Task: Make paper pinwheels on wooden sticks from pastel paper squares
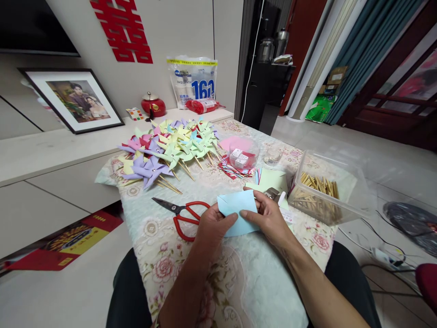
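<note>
A square of light blue paper is held up between my two hands, over the near half of the table. My left hand pinches its left side, thumb on top. At the right side, my right hand grips it the same way, with fingers behind. A short slit shows near the sheet's upper left corner. Red-handled scissors lie just left of my left hand. Past my right hand are pale green paper and a metal tool, partly hidden, whose kind I cannot make out.
Finished paper pinwheels on sticks are piled at the back left. A clear bin of short wooden sticks stands at the right. Between them are a round clear container, paper strips and a small clear dish.
</note>
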The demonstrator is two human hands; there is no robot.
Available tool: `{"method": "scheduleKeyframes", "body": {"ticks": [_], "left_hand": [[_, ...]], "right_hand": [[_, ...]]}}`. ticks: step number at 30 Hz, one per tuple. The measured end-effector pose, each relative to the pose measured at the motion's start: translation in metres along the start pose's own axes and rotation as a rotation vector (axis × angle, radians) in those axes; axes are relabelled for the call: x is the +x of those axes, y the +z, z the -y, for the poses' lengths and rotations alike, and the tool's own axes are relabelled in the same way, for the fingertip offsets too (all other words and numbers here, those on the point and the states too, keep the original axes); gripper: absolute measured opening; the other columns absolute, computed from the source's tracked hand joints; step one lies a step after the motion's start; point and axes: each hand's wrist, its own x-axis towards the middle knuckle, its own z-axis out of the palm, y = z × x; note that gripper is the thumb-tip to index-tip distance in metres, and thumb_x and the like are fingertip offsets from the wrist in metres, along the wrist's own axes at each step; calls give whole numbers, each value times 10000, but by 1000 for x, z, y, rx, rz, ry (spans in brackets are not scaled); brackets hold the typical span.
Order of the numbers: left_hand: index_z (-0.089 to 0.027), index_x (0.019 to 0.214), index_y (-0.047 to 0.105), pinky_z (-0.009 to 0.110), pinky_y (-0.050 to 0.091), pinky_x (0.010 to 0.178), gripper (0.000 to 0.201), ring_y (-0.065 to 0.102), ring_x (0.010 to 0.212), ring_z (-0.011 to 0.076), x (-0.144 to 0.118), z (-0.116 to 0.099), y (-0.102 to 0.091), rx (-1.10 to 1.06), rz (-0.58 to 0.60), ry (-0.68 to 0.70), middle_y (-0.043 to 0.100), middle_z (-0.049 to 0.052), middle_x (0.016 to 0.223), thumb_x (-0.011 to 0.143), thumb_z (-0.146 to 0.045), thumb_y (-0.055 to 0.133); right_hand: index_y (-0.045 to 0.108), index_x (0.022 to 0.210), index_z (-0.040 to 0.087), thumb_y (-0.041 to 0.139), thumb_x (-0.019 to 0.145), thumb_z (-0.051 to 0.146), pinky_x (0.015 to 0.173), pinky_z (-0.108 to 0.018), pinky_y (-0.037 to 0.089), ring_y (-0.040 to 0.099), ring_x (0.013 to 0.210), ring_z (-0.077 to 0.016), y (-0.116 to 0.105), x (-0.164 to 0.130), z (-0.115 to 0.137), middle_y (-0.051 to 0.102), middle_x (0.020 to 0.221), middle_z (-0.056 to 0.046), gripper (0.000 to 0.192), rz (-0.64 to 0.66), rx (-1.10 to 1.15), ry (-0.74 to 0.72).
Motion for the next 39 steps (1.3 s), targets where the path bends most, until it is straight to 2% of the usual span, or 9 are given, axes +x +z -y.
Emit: {"method": "scheduleKeyframes", "body": {"ticks": [4, 11, 18, 21, 25, 28, 30, 35, 39], "left_hand": [[-113, 1035, 714, 309, 543, 691, 467, 697, 711, 208, -1, -2, 2, -1, -2, 0, 783, 79, 847, 604, -228, 853], [-102, 966, 744, 296, 534, 683, 427, 697, 698, 205, -1, 0, 4, -9, -5, -46, 784, 85, 827, 605, -289, 875], [-108, 969, 741, 313, 537, 684, 411, 702, 685, 215, 0, -1, -1, -31, -29, -52, 784, 78, 804, 622, -286, 869], [-112, 954, 743, 301, 530, 673, 411, 704, 694, 216, 0, -6, -2, -55, -53, -51, 784, 82, 810, 612, -298, 874], [-133, 902, 753, 268, 506, 620, 403, 681, 648, 193, 1, -11, -4, -91, -78, -55, 771, 59, 752, 569, -312, 891], [-155, 795, 744, 250, 489, 588, 314, 643, 589, 161, 0, -15, -5, -101, -67, -56, 757, 38, 711, 573, -326, 885], [-157, 770, 738, 250, 486, 577, 298, 624, 563, 149, 0, -17, -6, -101, -55, -62, 757, 39, 719, 577, -334, 880], [-152, 819, 746, 255, 484, 573, 344, 628, 577, 156, 0, -18, -6, -111, -71, -76, 759, 40, 732, 556, -325, 887], [-146, 842, 748, 262, 497, 599, 395, 637, 599, 158, 3, -14, -6, -115, -146, -33, 770, 44, 766, 509, -293, 902]], "right_hand": [[503, 1311, 189, 827, 647, 240, 624, -255, 477, 641, 682, -155, 0, 1, -1, 718, 816, 14, 741, -11, -3, -16], [510, 1297, 190, 846, 649, 250, 642, -255, 484, 648, 700, -153, 2, 0, -2, 744, 876, -9, 733, -25, 21, -51], [582, 1253, 220, 848, 692, 309, 672, -281, 516, 674, 763, -169, -2, 1, -6, 728, 912, -24, 627, -6, 41, -63], [609, 1260, 238, 837, 707, 281, 673, -288, 508, 645, 762, -155, -6, 4, -9, 695, 945, -31, 599, -57, -35, -171], [657, 1257, 311, 778, 773, 188, 768, -310, 498, 600, 901, -166, -11, 4, -10, 643, 1063, -33, 514, -93, -263, -428], [735, 1131, 333, 733, 829, 151, 781, -305, 477, 576, 892, -161, -14, 2, -7, 622, 1017, -18, 352, -42, -445, -585], [768, 1041, 321, 718, 851, 139, 755, -296, 464, 570, 858, -158, -16, 2, -5, 615, 959, -13, 267, 29, -510, -637], [768, 1038, 295, 660, 902, 123, 734, -290, 462, 588, 849, -159, -17, 0, -3, 600, 923, -20, 244, 167, -595, -666], [764, 1038, 272, 636, 929, 149, 715, -290, 470, 598, 839, -163, -18, -2, -1, 592, 914, -32, 208, 206, -658, -670]]}}
